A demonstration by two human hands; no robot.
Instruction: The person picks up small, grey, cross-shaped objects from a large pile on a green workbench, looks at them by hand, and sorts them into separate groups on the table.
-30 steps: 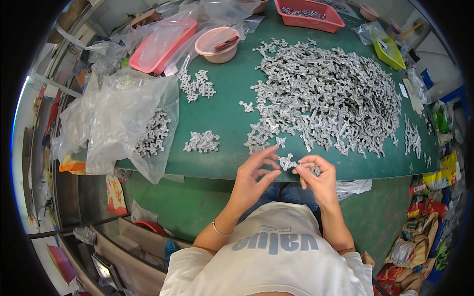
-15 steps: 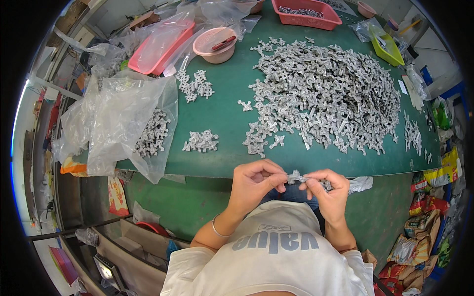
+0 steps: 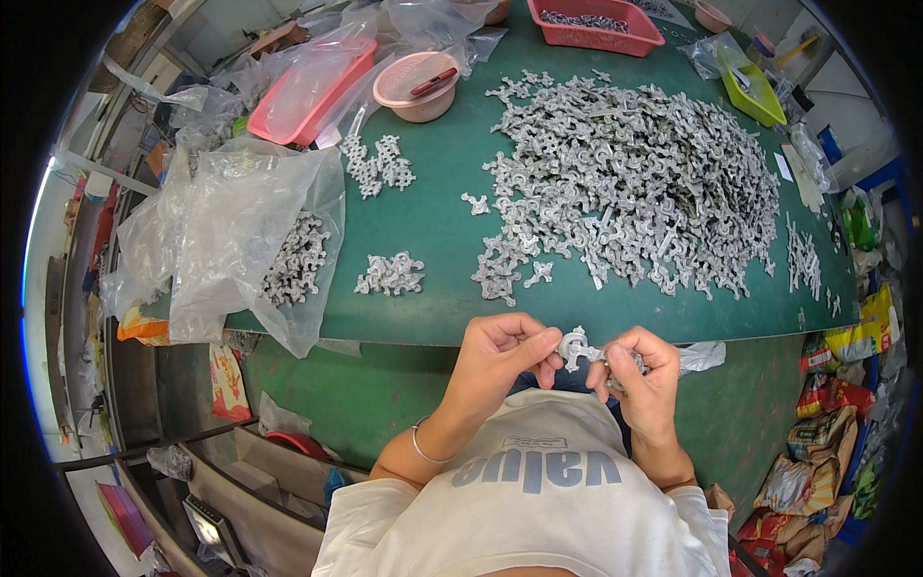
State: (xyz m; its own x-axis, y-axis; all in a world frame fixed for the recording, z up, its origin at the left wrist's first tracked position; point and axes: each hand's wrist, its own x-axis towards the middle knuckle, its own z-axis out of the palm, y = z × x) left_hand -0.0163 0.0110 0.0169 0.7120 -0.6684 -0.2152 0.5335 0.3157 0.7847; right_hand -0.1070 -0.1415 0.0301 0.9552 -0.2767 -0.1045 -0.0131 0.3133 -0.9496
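- While both hands sat close together just off the near edge of the green table point(image 3: 433, 207), the left hand point(image 3: 500, 354) pinched one end of a small grey metal part point(image 3: 577, 348) between thumb and fingers.
- Right hand point(image 3: 642, 370) was curled, fingers pinched on the other end of the same part; whether it also held a second piece could not be told.
- Part was held in the air between the two hands, above the person's lap, not touching the table.
- Its long axis ran roughly left to right, from one hand to the other; the end details were too small to read.
- Big pile of grey metal parts point(image 3: 635, 183) lay spread over the table's right half, well apart from the hands.
- Small cluster of parts point(image 3: 389, 274) lay left of the pile, another cluster point(image 3: 377, 165) farther back.
- Clear plastic bag point(image 3: 240, 240) with more parts inside hung over the table's left edge.
- Pink bowl point(image 3: 418, 85), pink tray point(image 3: 308, 82), red basket point(image 3: 596, 21) and yellow-green tray point(image 3: 752, 85) stood along the far side.
- Thin bracelet point(image 3: 420, 447) showed on the left wrist.
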